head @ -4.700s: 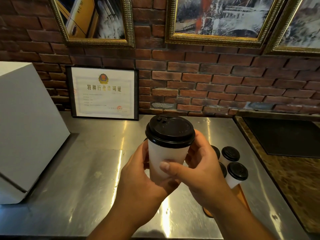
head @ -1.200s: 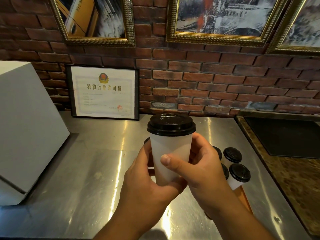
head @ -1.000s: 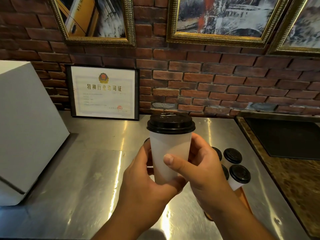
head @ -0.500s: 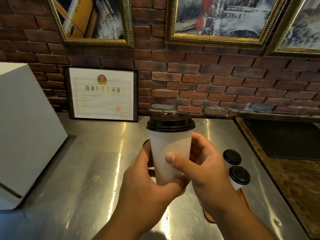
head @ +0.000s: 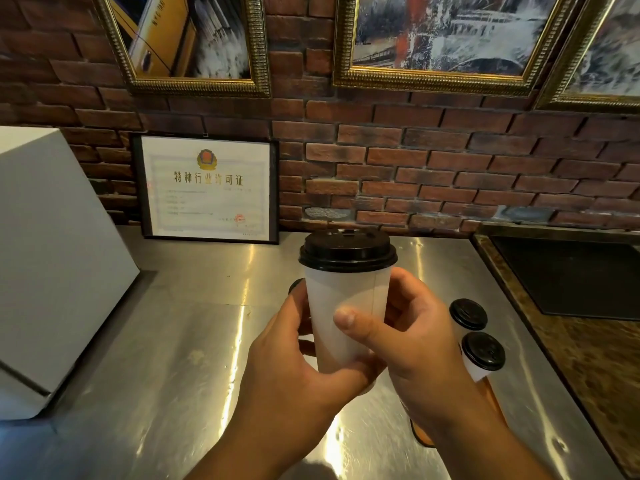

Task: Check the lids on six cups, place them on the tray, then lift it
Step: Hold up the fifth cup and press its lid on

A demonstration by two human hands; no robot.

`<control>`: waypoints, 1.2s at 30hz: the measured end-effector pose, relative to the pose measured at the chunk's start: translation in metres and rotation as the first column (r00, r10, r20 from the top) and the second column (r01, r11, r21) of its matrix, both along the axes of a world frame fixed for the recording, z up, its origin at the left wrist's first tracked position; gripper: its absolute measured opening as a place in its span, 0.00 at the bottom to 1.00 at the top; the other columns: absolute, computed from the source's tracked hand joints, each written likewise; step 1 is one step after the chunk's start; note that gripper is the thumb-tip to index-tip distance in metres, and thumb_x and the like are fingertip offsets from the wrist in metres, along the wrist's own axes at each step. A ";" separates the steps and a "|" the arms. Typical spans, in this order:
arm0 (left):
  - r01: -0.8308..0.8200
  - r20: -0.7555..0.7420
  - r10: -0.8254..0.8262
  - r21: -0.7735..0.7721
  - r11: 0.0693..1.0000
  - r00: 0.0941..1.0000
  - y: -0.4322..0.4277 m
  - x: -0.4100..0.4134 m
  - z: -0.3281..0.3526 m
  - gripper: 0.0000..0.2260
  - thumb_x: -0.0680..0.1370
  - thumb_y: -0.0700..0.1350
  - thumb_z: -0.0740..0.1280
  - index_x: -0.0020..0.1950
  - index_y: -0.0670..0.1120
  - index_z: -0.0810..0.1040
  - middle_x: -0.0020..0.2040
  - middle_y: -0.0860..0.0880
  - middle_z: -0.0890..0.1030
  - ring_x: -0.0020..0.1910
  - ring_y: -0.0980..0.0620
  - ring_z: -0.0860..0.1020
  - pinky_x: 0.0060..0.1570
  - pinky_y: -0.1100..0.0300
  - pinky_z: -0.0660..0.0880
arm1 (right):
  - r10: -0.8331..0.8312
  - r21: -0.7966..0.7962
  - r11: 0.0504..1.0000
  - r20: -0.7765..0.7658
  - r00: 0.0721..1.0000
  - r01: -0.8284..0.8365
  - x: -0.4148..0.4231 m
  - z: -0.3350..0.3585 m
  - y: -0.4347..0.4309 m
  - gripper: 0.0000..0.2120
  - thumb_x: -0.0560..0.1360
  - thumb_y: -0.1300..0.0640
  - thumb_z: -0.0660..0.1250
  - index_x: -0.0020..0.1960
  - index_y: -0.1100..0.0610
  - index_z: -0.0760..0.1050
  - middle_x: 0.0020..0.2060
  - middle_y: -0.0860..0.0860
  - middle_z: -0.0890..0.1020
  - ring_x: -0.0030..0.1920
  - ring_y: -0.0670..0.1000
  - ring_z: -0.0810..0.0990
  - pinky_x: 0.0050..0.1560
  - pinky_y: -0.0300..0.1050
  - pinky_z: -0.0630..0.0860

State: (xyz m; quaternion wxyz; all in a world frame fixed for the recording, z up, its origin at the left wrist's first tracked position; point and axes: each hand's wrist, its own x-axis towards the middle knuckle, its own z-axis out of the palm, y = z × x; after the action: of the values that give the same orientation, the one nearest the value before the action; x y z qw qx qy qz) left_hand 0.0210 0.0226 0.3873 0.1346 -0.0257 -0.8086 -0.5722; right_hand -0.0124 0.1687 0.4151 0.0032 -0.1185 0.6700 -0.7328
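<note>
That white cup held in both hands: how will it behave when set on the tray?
The white cup looks like thin paper, so a hard squeeze may dent it. It is tall, narrowing toward the base, so probably tippy. The black lid looks seated; spills seem unlikely.

Light: dim, warm, from overhead.
Glare: white streaks on the steel counter (head: pixel 194 341) (brightest at the bottom edge).
Shadow: brick wall (head: pixel 450 157) dark, corners murky.
Sharpness: cup (head: pixel 346 317) crisp; certificate (head: pixel 207 195) fine print soft.
Distortion: gilt frames (head: pixel 259 46) lean outward.
</note>
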 end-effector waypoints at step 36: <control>-0.038 -0.120 0.034 -0.031 0.999 0.992 -0.016 -0.005 -0.016 0.40 0.61 0.70 0.77 0.70 0.80 0.63 0.65 0.73 0.76 0.63 0.69 0.76 0.46 0.77 0.74 | 0.089 0.027 0.996 -0.082 0.993 -0.087 0.001 -0.008 -0.001 0.32 0.62 0.51 0.82 0.64 0.35 0.78 0.59 0.43 0.85 0.61 0.47 0.84 0.52 0.41 0.84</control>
State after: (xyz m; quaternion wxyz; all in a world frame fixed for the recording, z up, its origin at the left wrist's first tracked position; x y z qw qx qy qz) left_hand 0.0161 0.0070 0.3708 0.1927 -0.0474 -0.8088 -0.5536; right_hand -0.0116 0.1677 0.4074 0.0089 -0.1783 0.6720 -0.7187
